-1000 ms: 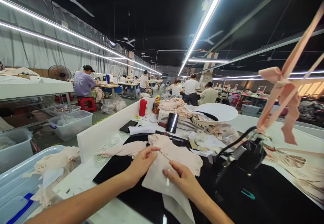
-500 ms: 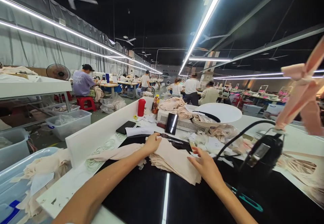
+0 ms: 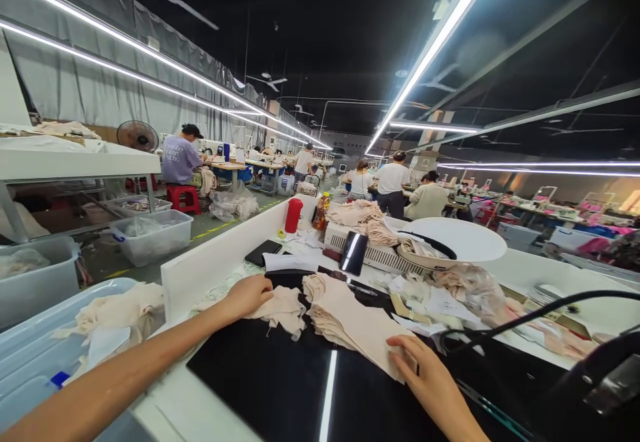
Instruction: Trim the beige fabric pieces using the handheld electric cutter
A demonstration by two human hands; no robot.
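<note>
Black and glossy on top, your table [image 3: 270,375] bears crumpled beige cloth pieces [image 3: 287,312] at your curled left hand [image 3: 249,297], its grip unclear, then a layered flat beige fabric stack [image 3: 350,315], edged by your loosely spread right hand [image 3: 419,364], finished and remaining pieces indistinguishable.

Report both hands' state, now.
Left hand: curled at the small cloth pile; grip cannot be told.
Right hand: open, at the cloth stack.

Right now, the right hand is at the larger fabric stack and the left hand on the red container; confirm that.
No: the head view shows the left hand at the smaller fabric pile, not the red container. The right hand is as you say.
</note>
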